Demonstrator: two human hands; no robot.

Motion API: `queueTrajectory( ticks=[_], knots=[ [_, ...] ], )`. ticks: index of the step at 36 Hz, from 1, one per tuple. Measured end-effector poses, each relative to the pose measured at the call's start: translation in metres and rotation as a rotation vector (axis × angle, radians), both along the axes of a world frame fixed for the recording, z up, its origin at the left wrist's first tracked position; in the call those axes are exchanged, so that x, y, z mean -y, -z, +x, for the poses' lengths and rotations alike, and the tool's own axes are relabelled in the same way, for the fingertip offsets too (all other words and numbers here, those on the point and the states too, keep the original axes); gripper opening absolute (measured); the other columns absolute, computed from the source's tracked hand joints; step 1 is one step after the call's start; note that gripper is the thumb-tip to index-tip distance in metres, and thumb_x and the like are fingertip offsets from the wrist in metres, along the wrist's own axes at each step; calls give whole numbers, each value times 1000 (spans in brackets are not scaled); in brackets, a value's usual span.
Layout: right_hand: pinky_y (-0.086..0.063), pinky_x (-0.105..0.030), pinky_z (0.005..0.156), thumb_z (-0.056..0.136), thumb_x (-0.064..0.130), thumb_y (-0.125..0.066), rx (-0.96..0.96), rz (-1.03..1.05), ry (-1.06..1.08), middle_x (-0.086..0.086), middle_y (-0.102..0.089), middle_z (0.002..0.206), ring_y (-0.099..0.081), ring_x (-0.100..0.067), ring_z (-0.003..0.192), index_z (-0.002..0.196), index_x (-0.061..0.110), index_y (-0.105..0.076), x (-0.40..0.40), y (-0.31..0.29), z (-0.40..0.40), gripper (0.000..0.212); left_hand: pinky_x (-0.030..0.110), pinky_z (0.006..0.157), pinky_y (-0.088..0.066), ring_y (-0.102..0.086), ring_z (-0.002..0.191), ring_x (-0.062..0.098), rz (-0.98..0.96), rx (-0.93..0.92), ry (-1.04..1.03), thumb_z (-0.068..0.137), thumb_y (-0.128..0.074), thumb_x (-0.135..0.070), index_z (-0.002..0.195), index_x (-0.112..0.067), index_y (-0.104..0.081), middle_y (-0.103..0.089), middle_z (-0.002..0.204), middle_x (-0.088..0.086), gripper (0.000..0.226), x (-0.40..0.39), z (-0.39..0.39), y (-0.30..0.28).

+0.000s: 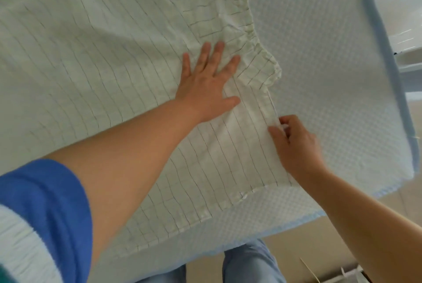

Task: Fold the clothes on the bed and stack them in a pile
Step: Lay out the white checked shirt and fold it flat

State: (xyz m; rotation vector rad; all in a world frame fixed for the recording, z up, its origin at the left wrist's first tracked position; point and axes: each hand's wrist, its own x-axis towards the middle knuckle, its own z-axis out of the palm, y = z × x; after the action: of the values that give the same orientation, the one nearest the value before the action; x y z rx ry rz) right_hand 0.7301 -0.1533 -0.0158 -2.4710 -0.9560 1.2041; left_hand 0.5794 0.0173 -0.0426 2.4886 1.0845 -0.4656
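Observation:
A pale garment with a thin dark grid pattern (102, 72) lies spread across the bed (331, 54). Its gathered, elastic-looking edge runs along the right side. My left hand (210, 84) presses flat on the garment near that gathered edge, fingers straight and spread. My right hand (294, 143) pinches the garment's right hem between thumb and curled fingers, just below the gathered part. The garment's lower corner lies near the bed's front edge.
The bed has a light blue textured cover with a blue border (376, 42) at the right side. Beige floor (388, 202) shows beyond the bed's front and right edges. My jeans-clad legs (249, 264) stand against the front edge.

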Motion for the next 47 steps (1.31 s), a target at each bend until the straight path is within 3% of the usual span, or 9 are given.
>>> queueTrajectory(
  ticks=[4,6,12,20,27,31,35,37,47],
  knots=[
    [-39,-21,50,94,41,-43,69,-4,15,17,-56,76,-52,-3,68,102,28,-49,22,-5,4,17,46,111,15,20,142,20,-36,108,-35,83,-50,-57,147,-35,10,19,156,-1,91,3,-2,-9],
    [-47,-30,65,92,41,-46,104,-24,6,13,-56,87,-53,-10,76,109,24,-49,25,-12,-1,24,39,112,12,16,143,17,-40,160,-89,85,-50,-48,149,-31,5,14,157,0,86,4,-15,-17],
    [-24,-29,100,88,32,-54,280,123,-266,-1,-42,126,-36,-17,118,126,15,-48,-9,-41,-36,42,34,114,7,11,144,16,-6,102,-317,93,-42,-39,150,-28,-2,5,158,2,70,6,-89,-40],
    [-22,-28,105,95,32,-43,214,374,-648,-3,-43,133,-35,-18,127,130,15,-49,-154,-31,-101,39,34,113,7,14,144,16,62,-23,-501,94,-33,-50,149,-31,5,11,158,0,69,-28,-180,-41],
    [-13,-42,112,94,40,-42,472,453,-655,-4,-33,148,-20,-25,139,139,23,-39,-299,5,-111,49,36,112,14,20,142,15,135,18,-577,84,-21,-62,147,-33,12,19,156,-1,76,-62,-203,-5],
    [-16,-45,107,87,51,-44,650,263,-784,-8,-47,131,-35,-27,126,131,21,-47,-333,16,-111,53,38,112,16,21,142,14,186,83,-594,82,-18,-64,146,-34,13,18,156,-2,78,-60,-206,4],
    [-23,-38,84,92,28,-39,736,349,-773,-1,-52,70,-46,-25,77,97,15,-58,-348,6,-100,23,37,113,14,16,143,15,228,121,-626,83,-21,-62,148,-32,6,11,157,0,76,-69,-227,4],
    [-24,-37,80,93,24,-36,739,373,-707,0,-47,64,-44,-24,72,94,14,-55,-349,0,-89,21,38,114,11,12,144,15,236,138,-684,85,-24,-59,149,-30,0,7,158,1,75,-79,-243,3],
    [-20,-45,105,82,12,-52,716,301,-633,-14,-42,133,-32,-32,125,130,16,-47,-352,-8,-127,49,41,115,-1,2,145,18,248,71,-803,87,-40,-56,149,-29,-9,-3,159,1,74,-108,-315,-2]
  ],
)
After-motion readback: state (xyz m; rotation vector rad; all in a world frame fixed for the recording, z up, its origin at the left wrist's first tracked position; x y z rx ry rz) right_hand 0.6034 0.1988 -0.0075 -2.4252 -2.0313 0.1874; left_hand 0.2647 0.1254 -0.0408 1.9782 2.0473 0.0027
